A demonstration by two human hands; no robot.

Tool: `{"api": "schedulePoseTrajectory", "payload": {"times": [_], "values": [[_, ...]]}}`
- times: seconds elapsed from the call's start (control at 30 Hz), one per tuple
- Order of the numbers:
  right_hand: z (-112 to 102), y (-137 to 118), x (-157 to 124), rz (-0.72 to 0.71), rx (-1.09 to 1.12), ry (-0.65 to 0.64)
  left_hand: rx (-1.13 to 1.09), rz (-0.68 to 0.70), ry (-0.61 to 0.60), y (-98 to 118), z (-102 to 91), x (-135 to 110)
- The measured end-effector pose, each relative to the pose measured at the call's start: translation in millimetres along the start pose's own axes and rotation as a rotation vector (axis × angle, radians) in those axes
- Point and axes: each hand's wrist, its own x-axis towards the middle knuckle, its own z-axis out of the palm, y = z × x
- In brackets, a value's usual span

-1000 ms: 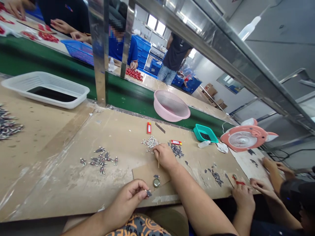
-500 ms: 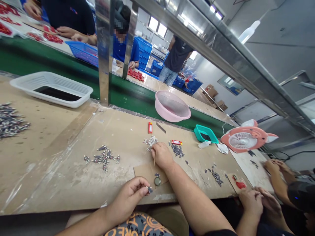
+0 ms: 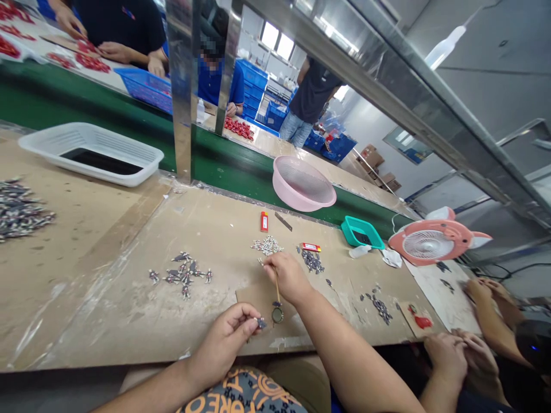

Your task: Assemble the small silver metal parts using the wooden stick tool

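Workbench surface (image 3: 99,321), dusty board: left hand (image 3: 224,344) closed, fingertips pinching small dark charm (image 3: 260,323); right hand (image 3: 289,278) closed on thin wooden stick (image 3: 276,289), held upright, tip at round metal-rimmed pendant (image 3: 278,315) on cardboard sheet (image 3: 253,298); loose charms (image 3: 185,274) nearby.

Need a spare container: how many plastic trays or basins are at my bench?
3: a white plastic tray at left, a pink mesh basin at the edge of the green belt, and a teal tray beside the pink fan.
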Motion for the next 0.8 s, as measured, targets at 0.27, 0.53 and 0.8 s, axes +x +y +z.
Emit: {"api": "schedulePoseTrajectory", "payload": {"times": [0.27,0.53,0.8], "values": [[-20.8,-42.1,-71.8,0.097,0.528,-0.029,-0.022,0.017,0.047,1.2,3.3,0.5],[-12.6,-47.3,-81.8,0.236,0.486,-0.040,-0.001,0.022,0.038,4.0,6.7,-1.2],[-18.5,-49.8,-79.1,0.229,0.398,-0.099,0.146,0.045,0.041,2.6,6.3,-1.7]]}}
